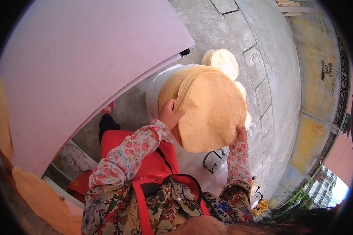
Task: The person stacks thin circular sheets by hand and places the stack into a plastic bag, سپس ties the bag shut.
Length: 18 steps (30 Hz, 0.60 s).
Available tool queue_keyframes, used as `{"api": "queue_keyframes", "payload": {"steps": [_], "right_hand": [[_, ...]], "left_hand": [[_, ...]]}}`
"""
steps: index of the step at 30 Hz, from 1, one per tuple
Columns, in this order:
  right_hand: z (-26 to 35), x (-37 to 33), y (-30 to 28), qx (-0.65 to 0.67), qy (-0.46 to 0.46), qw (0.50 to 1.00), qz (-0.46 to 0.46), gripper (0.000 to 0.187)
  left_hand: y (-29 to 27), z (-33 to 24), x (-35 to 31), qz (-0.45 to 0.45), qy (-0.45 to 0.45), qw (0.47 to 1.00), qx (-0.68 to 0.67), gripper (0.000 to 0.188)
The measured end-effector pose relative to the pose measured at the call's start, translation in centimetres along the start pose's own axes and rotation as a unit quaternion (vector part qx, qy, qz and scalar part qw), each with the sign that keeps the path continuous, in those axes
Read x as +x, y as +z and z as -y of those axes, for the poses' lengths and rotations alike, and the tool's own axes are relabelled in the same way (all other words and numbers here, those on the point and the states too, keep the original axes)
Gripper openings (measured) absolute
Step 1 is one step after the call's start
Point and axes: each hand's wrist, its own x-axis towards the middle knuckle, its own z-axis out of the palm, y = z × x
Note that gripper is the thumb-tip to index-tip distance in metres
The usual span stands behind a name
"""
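Observation:
In front of me is a thick stack of thin, round, pale-yellow flatbreads (211,105), tilted so that the broad face of its front one shows. My left hand (170,113) grips the stack's left edge, the thumb lying on the front and the fingers hidden behind. At the lower right rim, my right hand (241,136) pinches the edge. Behind the held ones, more layers (174,88) of the same kind stand in a clear plastic bag (153,88). How many flatbreads each hand holds is hidden.
A pale pink table (98,47) reaches in from the left, its corner near the stack. Beyond the stack, a smaller bagged stack (222,60) rests on the grey concrete floor (259,35). More single flatbreads (39,196) lie at the lower left. A stained wall (317,66) runs along the right.

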Motion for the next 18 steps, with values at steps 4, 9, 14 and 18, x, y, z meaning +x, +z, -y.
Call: {"api": "queue_keyframes", "payload": {"steps": [4,9,14,18], "right_hand": [[0.6,-1.3,1.5,0.006,0.0,1.0,0.0,0.048],[1.8,-2.9,3.1,0.02,-0.027,0.999,0.024,0.048],[-0.2,0.6,-1.0,-0.033,-0.006,0.999,0.018,0.045],[-1.6,3.2,-2.4,-0.075,0.033,0.996,-0.019,0.042]], "left_hand": [[0.4,-0.5,-0.6,0.01,0.004,0.999,-0.038,0.033],[1.3,-2.5,-1.4,0.035,0.016,0.998,-0.057,0.033],[-0.3,0.4,1.5,-0.017,-0.001,0.999,0.032,0.036],[-2.2,1.5,3.1,-0.02,-0.069,0.994,0.084,0.045]]}}
